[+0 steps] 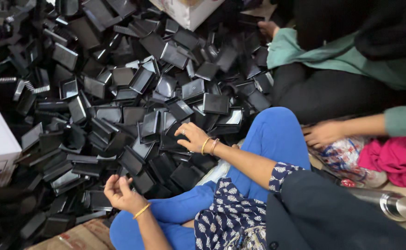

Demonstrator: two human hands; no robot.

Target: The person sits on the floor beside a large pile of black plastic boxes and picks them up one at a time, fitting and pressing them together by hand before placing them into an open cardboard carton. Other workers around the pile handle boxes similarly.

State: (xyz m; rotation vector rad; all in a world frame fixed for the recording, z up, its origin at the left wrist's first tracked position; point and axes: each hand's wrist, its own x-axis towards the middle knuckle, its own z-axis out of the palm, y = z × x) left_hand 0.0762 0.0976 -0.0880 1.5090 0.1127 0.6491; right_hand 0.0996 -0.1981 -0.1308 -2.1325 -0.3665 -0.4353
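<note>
left hand nearest, palm up, fingers loosely curled, holding nothing. right hand farther out, fingers spread flat on black plastic trays at the pile's edge. pile of trays covers the floor beyond. co-worker's hand at right.

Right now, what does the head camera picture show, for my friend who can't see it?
A seated person's right hand rests on a big pile of black plastic trays, while the left hand is raised, palm up. Another person's hand touches a patterned bag nearby.
</note>
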